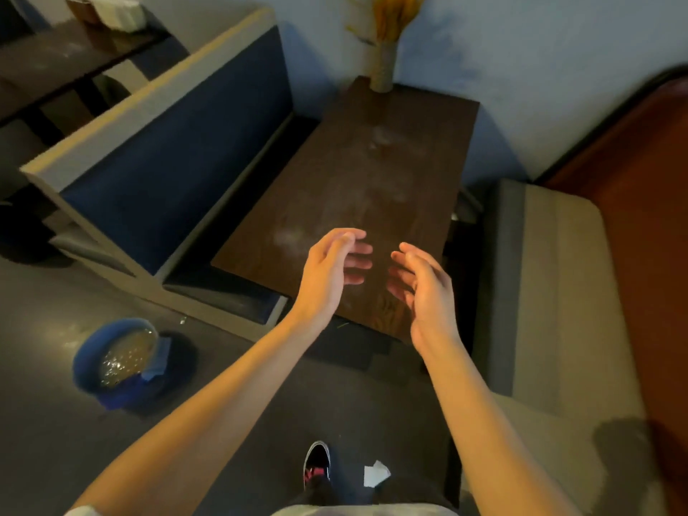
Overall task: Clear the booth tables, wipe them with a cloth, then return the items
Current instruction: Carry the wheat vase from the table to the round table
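A person stands at the near end of a dark wooden booth surface, both forearms stretched out over it. The left hand and right hand hover just above the near edge, palms facing each other, fingers loose and spread, holding nothing. The surface shows pale smears and carries only a vase of dried yellow stems at its far end, against the wall. A blue bucket of murky water sits on the floor to the left, a blue cloth draped over its rim, well apart from either hand. A scrap of white paper lies on the floor by the person's shoe. The likely trouble: the vase looks tall and narrow, so a reach across could tip it; a sideways step toward the cloth could knock the bucket and spill water; the paper scrap could slide underfoot.
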